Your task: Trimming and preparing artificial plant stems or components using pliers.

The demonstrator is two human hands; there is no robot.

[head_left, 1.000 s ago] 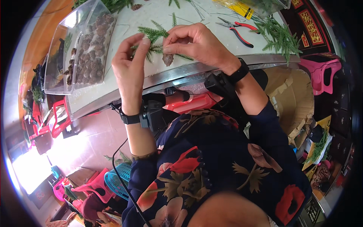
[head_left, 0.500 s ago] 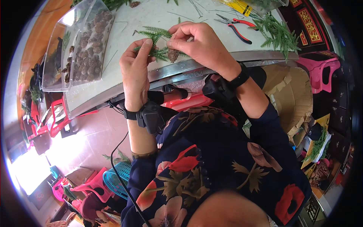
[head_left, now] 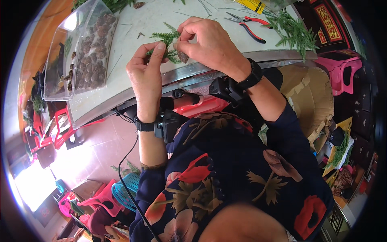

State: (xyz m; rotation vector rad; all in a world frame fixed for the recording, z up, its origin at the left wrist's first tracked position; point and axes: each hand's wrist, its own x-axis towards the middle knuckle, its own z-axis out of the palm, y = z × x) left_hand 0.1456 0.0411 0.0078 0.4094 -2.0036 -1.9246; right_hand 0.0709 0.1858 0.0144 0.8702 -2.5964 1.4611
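Head view: at upper centre of the frame, left hand (head_left: 147,74) and right hand (head_left: 209,44) pinch a green sprig (head_left: 167,40) with a small pine cone (head_left: 182,56) over the desk (head_left: 133,28) edge. Beyond, red-handled pliers (head_left: 246,25) lie at upper right; a clear box (head_left: 80,48) of cones sits at upper left.

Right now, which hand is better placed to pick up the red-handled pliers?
Right hand: the red-handled pliers lie just beyond it, on its side. Left hand is farther, pinching the green fern-like sprig.
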